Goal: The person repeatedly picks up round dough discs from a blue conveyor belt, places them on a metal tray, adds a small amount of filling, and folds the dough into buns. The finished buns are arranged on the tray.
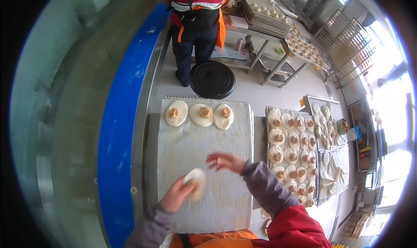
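My left hand [177, 193] grips the near edge of a flat oval dough piece [198, 176], held up over a lined tray [204, 213]. A brownish patch that looks like filling shows on the dough, partly blurred. Just beyond and to the right, my right hand [223, 161] hovers with its fingers stretched out and nothing in them. Along the tray's far side lie three dough ovals in a row: a left one [180, 106], a middle one [196, 111] and a right one [221, 121]. Each carries a lump of brown filling.
To the right, a tray of filled dough ovals [284, 137] stands beside another dough tray [322, 104]. A blue belt [119, 144] runs along the left. Ahead are a black round stool [212, 79], a standing person [195, 26] and a metal table [260, 33] stacked with trays.
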The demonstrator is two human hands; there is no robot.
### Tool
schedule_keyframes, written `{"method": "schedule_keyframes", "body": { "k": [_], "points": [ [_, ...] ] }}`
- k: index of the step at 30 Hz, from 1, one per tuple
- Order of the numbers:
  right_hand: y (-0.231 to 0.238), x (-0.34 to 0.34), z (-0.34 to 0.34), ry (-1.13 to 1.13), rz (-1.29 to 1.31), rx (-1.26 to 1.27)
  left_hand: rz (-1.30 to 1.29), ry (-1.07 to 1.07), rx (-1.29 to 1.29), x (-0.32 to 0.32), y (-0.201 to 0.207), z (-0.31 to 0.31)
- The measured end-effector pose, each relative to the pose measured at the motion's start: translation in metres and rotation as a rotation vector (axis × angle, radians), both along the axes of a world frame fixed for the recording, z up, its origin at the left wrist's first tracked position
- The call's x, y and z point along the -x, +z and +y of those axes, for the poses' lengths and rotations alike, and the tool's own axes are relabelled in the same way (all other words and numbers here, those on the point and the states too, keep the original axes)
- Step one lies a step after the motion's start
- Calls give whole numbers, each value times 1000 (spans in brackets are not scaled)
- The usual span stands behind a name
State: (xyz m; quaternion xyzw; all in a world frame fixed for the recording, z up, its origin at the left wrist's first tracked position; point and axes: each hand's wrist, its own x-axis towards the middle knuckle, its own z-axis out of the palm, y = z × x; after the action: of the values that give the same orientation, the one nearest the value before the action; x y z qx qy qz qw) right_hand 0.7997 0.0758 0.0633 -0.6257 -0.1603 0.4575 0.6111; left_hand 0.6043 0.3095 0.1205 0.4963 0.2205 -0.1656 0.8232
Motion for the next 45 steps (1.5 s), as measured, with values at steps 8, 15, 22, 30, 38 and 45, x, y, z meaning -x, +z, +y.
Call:
{"method": "schedule_keyframes", "body": {
  "k": [8, 15, 22, 30, 38, 45],
  "points": [
    [-8, -54, -55, -371, 85, -76, -539, -121, -571, -183, -63, -109],
    [-18, -177, -65, -501, -302, 308, -426, 8, -414, -199, -67, -134],
    [-18, -200, -43, -449, -532, 665, -391, -27, -246, -84, -85, -70],
    [-23, -196, -36, -492, -611, 748, -51, -38, -153, -6, -50, -27],
    [-16, -164, -23, -414, -1045, 901, -104, 24, -179, 9, -60, -8],
    [14, -147, 54, -190, -1207, 507, -343, 319, -719, -128, -74, 93]
  ]
}}
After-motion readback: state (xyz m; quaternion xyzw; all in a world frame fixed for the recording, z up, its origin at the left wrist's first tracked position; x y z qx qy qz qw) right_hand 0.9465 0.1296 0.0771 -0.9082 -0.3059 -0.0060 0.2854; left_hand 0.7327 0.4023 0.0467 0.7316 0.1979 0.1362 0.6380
